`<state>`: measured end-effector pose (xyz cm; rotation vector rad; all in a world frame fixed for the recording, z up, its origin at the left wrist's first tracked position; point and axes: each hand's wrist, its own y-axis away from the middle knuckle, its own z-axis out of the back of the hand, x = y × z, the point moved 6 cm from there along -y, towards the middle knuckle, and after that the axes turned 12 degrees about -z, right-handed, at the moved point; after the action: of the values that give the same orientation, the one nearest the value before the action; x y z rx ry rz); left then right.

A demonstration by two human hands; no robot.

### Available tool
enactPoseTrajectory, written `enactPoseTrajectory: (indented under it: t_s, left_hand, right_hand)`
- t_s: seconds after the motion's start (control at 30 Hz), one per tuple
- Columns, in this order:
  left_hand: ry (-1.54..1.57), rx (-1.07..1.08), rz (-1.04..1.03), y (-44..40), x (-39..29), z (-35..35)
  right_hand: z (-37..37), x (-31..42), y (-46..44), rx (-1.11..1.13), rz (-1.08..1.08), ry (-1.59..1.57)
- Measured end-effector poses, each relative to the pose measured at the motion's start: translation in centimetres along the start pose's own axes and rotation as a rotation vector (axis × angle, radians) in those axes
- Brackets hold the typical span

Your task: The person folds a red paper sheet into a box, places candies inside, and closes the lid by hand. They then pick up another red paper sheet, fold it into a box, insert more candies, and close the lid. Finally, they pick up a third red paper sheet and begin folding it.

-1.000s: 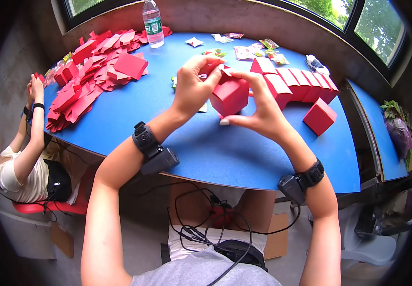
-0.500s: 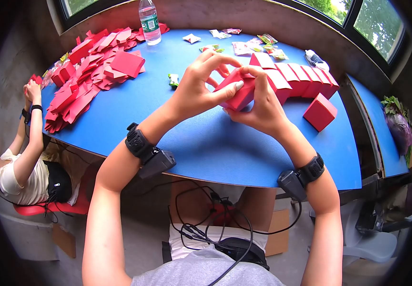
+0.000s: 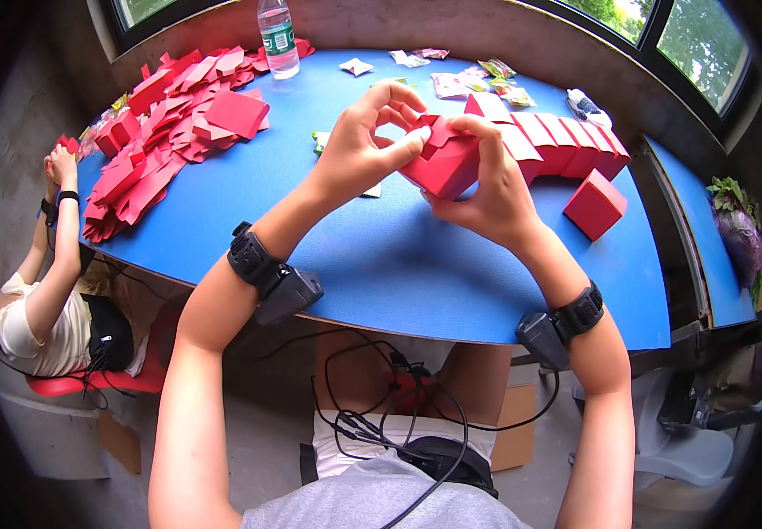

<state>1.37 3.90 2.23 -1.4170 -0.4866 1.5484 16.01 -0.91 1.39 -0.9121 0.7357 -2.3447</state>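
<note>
A red paper box (image 3: pixel 448 166) is held above the blue table (image 3: pixel 381 273), its top flaps partly open toward the left. My left hand (image 3: pixel 359 145) pinches a flap at the box's left edge between thumb and fingers. Wrapped round the right side is my right hand (image 3: pixel 494 189), with its index finger on top and its thumb low at the front. Behind and to the right stands a row of closed red boxes (image 3: pixel 557 145). One separate red box (image 3: pixel 595 204) sits tilted in view nearer the table's right side.
Flat red paper pieces (image 3: pixel 160 132) are heaped at the left, beside a water bottle (image 3: pixel 278 40). Small wrapped packets (image 3: pixel 451 85) lie at the back. Another person (image 3: pixel 46 309) sits at the far left, hands on something red. Cables (image 3: pixel 390 423) hang over my lap.
The held box has turned between my hands, and its flaps now show partly open at the top left. My fingers have shifted over it.
</note>
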Motion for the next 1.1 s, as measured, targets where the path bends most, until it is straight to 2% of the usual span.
enactPoseTrajectory:
  t_s: [0.13, 0.23, 0.3, 0.43, 0.5, 0.73, 0.8, 1.03, 1.1]
  left_hand:
    - [0.002, 0.063, 0.034, 0.0, -0.3, -0.3]
    - [0.031, 0.073, -0.042, 0.0, -0.3, -0.5]
    - [0.088, 0.062, 0.024, 0.1, 0.1, -0.5]
    - [0.005, 0.085, -0.012, 0.1, -0.4, -0.5]
    - [0.002, 0.058, 0.072, 0.1, -0.4, -0.7]
    - [-0.033, 0.134, 0.123, 0.3, 0.2, -1.0]
    - [0.153, 0.131, 0.223, 0.6, 0.9, -1.3]
    - [0.094, 0.137, 0.183, 0.6, 1.0, -1.3]
    - [0.159, 0.127, 0.182, 0.6, 1.2, -1.2]
  right_hand:
    - [0.0, -0.1, -0.1, -0.003, 0.002, -0.008]
    - [0.0, -0.2, -0.1, -0.002, -0.006, -0.01]
    - [0.0, -0.3, -0.1, 0.004, -0.015, -0.011]
    - [0.0, -0.2, -0.1, -0.004, -0.019, 0.013]
    - [0.1, 0.0, 0.0, -0.008, -0.01, 0.021]
    - [0.0, 0.0, 0.1, -0.028, -0.002, 0.058]
    - [0.2, 0.1, 0.1, -0.049, 0.012, 0.04]
    - [0.1, 0.3, 0.1, -0.028, 0.013, 0.041]
    - [0.2, 0.3, 0.2, -0.032, 0.013, 0.041]
